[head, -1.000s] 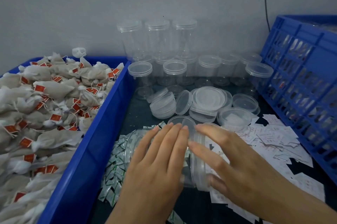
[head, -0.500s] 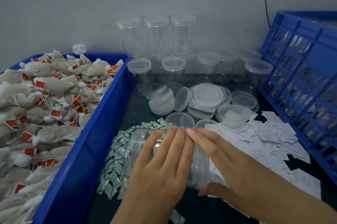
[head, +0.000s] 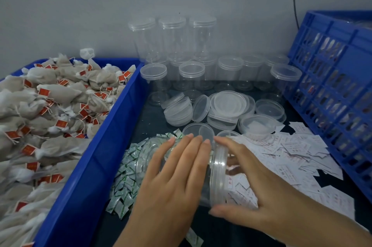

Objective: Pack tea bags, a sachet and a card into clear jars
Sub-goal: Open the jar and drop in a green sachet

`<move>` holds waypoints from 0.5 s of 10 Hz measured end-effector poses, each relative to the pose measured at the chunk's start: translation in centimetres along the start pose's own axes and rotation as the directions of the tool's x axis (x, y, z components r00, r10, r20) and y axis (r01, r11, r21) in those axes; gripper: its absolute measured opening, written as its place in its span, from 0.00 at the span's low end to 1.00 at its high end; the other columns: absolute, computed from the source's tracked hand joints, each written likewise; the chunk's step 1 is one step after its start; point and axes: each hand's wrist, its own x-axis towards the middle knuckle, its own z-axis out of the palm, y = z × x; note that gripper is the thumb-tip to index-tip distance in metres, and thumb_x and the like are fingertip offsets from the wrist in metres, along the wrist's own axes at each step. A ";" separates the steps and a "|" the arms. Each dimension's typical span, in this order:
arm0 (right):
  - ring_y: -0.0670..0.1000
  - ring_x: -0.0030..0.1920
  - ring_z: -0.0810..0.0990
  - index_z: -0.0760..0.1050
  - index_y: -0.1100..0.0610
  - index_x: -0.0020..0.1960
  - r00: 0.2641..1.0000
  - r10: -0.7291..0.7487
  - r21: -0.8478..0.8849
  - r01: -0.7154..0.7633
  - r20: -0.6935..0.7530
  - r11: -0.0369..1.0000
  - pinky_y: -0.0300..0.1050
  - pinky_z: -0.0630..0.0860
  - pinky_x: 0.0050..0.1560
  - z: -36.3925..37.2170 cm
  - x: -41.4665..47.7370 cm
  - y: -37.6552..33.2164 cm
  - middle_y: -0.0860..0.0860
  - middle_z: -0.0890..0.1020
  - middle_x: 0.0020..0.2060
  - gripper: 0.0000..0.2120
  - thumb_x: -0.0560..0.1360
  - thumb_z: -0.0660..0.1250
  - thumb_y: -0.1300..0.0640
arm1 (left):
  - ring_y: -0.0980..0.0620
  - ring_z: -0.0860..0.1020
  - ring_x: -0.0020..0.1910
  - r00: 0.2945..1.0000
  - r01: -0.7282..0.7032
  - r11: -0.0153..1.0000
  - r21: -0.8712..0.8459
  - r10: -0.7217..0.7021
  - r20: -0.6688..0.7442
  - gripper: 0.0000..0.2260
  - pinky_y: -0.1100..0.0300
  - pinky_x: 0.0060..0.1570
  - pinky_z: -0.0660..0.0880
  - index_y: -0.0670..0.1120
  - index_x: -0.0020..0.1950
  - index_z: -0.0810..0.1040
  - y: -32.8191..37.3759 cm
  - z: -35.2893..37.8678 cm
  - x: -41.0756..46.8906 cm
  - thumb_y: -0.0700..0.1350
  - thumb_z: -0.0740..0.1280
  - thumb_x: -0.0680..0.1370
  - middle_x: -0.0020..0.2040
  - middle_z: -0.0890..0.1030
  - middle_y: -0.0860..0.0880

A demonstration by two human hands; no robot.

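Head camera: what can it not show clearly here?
Head view:
- Inside the jar: left hand covers it.
- How the lid sits: right hand wraps it.
- Print on cards: too small, blurred.
- Inside the blue crate: lattice wall hides it, right edge cuts it.

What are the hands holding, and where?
A clear jar lying on its side: the left hand rests over its body, the right hand grips its lidded end.

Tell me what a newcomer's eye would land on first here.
Both hands at the front centre: the left hand rests on a clear jar lying on its side while the right hand grips its lid. To the left, a blue bin heaped with tea bags; behind, rows of empty jars against the wall.
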 end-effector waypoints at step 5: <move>0.42 0.58 0.81 0.60 0.28 0.68 0.993 0.117 0.304 -0.102 -0.031 0.947 0.46 0.76 0.58 0.7 -0.2 0.1 0.35 0.79 0.59 0.38 0.63 0.69 0.23 | 0.46 0.70 0.69 0.998 0.040 0.997 0.062 -0.037 -0.051 0.17 0.49 0.69 0.62 0.41 0.69 0.66 0.5 -0.4 0.7 0.46 0.55 0.82 0.65 0.77 0.42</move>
